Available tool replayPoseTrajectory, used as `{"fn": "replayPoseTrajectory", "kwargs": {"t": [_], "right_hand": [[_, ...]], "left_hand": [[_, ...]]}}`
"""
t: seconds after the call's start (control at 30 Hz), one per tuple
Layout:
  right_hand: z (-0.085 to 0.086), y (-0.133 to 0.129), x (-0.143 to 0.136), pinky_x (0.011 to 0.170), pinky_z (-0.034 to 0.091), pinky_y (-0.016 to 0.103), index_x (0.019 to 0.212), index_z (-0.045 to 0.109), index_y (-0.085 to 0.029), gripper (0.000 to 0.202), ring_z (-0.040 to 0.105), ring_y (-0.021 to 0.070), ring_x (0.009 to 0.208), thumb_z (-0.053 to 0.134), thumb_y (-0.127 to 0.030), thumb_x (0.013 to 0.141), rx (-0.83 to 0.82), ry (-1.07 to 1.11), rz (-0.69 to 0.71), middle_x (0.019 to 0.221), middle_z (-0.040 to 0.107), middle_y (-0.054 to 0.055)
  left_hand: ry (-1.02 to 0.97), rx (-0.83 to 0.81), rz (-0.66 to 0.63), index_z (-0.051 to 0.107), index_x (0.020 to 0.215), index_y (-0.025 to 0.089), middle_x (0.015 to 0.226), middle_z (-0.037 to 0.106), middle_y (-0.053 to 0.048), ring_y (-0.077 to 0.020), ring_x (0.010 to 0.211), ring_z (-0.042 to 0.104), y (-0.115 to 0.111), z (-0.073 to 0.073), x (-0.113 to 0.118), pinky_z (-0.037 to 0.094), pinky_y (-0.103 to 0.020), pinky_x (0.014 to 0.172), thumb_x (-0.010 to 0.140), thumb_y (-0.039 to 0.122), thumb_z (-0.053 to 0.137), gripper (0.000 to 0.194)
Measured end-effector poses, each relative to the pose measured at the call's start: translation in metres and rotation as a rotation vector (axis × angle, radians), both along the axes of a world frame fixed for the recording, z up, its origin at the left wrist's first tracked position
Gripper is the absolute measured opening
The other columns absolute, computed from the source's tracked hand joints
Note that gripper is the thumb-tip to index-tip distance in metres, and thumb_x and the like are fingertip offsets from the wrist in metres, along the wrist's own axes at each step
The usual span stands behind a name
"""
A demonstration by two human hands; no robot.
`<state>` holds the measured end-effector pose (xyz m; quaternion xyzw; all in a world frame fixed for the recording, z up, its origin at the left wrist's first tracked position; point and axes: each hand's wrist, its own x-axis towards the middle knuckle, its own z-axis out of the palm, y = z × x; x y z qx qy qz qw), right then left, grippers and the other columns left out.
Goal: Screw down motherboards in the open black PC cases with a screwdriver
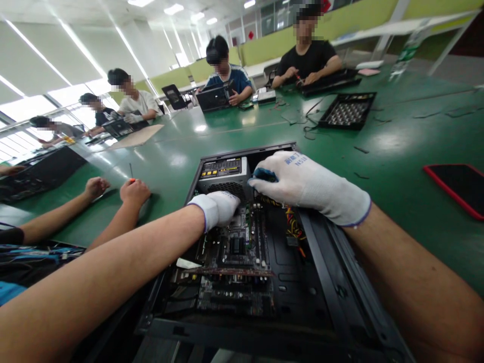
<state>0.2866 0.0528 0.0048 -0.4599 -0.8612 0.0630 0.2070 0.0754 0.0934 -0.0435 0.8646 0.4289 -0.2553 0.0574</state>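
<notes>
A black computer case (325, 262) lies open in front of me, its motherboard (238, 247) showing inside. At its far end sits a grey power supply (223, 174) with a yellow-and-black label. My left hand (219, 207), in a white glove, reaches in just below the power supply's vented face; its fingers are curled and the tips are hidden. On the power supply's right side is my gloved right hand (289, 179), thumb and fingers bent together at its corner. What lies between those fingertips is hidden. Bundled cables (294, 224) with yellow, red and black wires hang below the right hand.
A red-edged phone (457, 189) lies on the green table (401, 146) at right. Farther back are a black panel (348, 111) and a plastic bottle (408, 53). At left, a neighbour's hand (135, 191) holds an orange-handled screwdriver. Several people work across the table.
</notes>
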Motion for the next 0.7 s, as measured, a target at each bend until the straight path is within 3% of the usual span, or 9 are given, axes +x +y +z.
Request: {"fn": "replayPoseTrajectory", "kwargs": {"t": [0.17,0.37,0.7], "right_hand": [[0.0,0.0,0.0,0.073,0.04,0.029,0.09,0.071,-0.018,0.036,0.062,0.0183,0.078,0.051,-0.046,0.097,0.019,0.009,0.014,0.087,0.073,0.006],[0.0,0.0,0.0,0.07,0.039,0.029,0.092,0.072,-0.018,0.031,0.062,0.018,0.076,0.052,-0.041,0.097,0.004,0.015,0.021,0.087,0.073,0.006],[-0.001,0.0,0.0,0.074,0.04,0.029,0.09,0.072,-0.018,0.035,0.063,0.019,0.08,0.052,-0.046,0.097,0.004,0.003,0.002,0.087,0.073,0.006]], "left_hand": [[0.088,0.009,-0.02,0.062,0.133,0.012,0.139,0.063,-0.018,-0.0307,0.127,0.061,0.0,0.006,0.004,0.045,-0.037,0.112,0.083,0.025,0.072,0.053],[0.113,-0.017,-0.049,0.069,0.123,0.012,0.127,0.07,-0.017,-0.0322,0.119,0.066,-0.006,0.009,0.013,0.049,-0.037,0.107,0.082,0.031,0.074,0.046],[0.149,-0.016,-0.055,0.071,0.121,0.016,0.123,0.073,-0.015,-0.0308,0.116,0.068,-0.01,0.002,0.022,0.051,-0.035,0.104,0.073,0.032,0.082,0.052]]}}
